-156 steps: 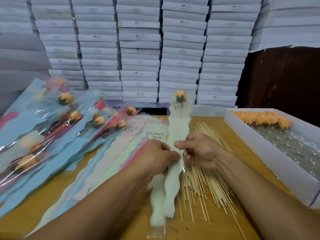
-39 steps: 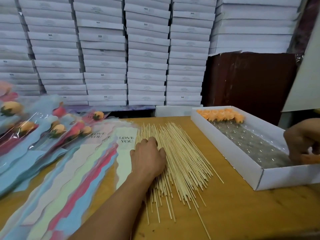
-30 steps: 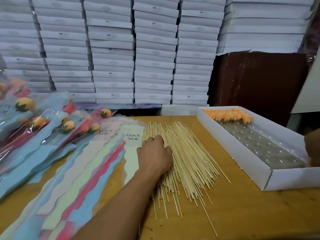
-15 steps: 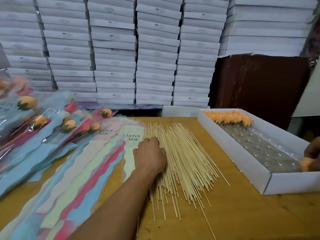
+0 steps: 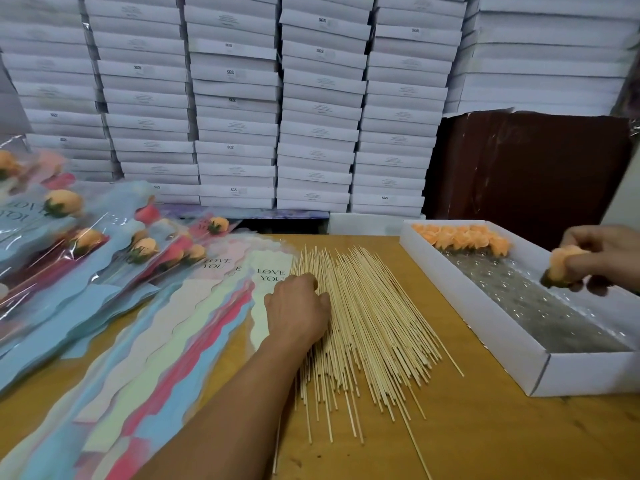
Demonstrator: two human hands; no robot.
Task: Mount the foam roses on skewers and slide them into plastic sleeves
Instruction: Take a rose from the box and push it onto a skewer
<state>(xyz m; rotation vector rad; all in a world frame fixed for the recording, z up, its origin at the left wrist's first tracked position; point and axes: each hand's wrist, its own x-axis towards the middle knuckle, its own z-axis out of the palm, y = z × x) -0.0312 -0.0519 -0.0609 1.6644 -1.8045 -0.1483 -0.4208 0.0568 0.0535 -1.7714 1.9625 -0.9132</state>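
A spread pile of wooden skewers [image 5: 374,317] lies on the wooden table [image 5: 467,441]. My left hand [image 5: 298,311] rests on the pile's left side, fingers curled down onto the sticks; whether it grips one is hidden. My right hand [image 5: 602,259] holds an orange foam rose [image 5: 562,266] with a green base above the white box [image 5: 485,306]. More orange roses [image 5: 460,235] sit at the box's far end. Empty pastel "LOVE YOU" sleeves [image 5: 194,327] fan out left of the skewers.
Finished sleeved roses [image 5: 79,244] are heaped at the far left. Stacks of flat white boxes [image 5: 277,98] form a wall behind the table. A dark brown panel [image 5: 526,171] stands behind the open box. Bubble wrap [image 5: 540,306] lines the box floor.
My right hand has lifted out of the box with one orange rose and moved up and left into view. My left hand stayed on the skewers.
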